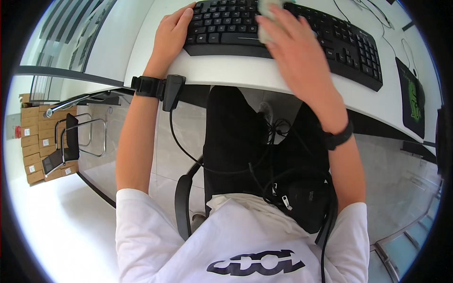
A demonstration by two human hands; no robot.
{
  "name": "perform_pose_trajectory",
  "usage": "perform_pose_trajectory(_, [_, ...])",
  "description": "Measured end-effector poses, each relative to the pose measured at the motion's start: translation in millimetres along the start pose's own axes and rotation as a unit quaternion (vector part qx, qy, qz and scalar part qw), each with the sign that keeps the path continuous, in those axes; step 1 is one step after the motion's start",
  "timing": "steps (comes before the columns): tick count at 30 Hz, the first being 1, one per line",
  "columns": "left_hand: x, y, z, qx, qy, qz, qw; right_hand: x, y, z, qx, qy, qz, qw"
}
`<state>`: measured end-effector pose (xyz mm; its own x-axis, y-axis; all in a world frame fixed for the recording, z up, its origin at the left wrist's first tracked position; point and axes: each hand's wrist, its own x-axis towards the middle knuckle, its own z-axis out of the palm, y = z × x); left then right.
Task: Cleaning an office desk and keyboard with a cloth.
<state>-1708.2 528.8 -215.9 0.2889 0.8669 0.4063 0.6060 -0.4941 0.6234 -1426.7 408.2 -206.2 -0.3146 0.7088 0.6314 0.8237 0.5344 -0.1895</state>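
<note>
A black computer keyboard (233, 38) lies on the white desk (226, 69) before me, its top edge cut off by the picture's rim. My left hand (173, 33) grips the keyboard's left end, thumb along the side by the outer keys. Over the middle of the keys is my right hand (297, 49), blurred, with a pale, whitish cloth-like piece (267, 21) under its fingers. The cloth covers part of the letter keys and reaches down by the space bar. Its exact shape is hidden by the hand.
On the desk's right lie a black mouse mat (410, 102) with a green design and a dark mouse (419, 92). Thin cables (384, 26) run behind the keyboard. A chair (67, 145) and stacked cardboard boxes (30, 141) stand at far left. A cable hangs from my left wrist device (173, 92).
</note>
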Motion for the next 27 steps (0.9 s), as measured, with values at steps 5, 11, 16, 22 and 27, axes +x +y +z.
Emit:
perform_pose_trajectory(5, [4.7,-8.1,3.6,0.014,0.01,0.03,0.999,29.8,-23.8,46.8,0.009,0.003,-0.062,0.998])
perform_pose_trajectory(11, [-5.2,-6.1,0.4,0.048,0.031,-0.008,0.998,9.0,-1.4,23.2,0.006,0.018,-0.036,0.999])
perform_pose_trajectory(16, [-0.2,-0.8,0.3,0.052,0.009,-0.009,0.999,-44.7,70.3,-71.3,-0.088,-0.013,0.071,0.993])
perform_pose_trajectory(22, [3.8,0.7,0.9,-0.01,-0.005,0.001,1.0,-71.0,126.7,-183.4,-0.101,0.113,0.211,0.966])
perform_pose_trajectory(27, [1.0,-9.1,4.0,0.031,0.033,0.005,0.999,-65.6,128.9,-178.6,-0.048,0.166,0.261,0.95])
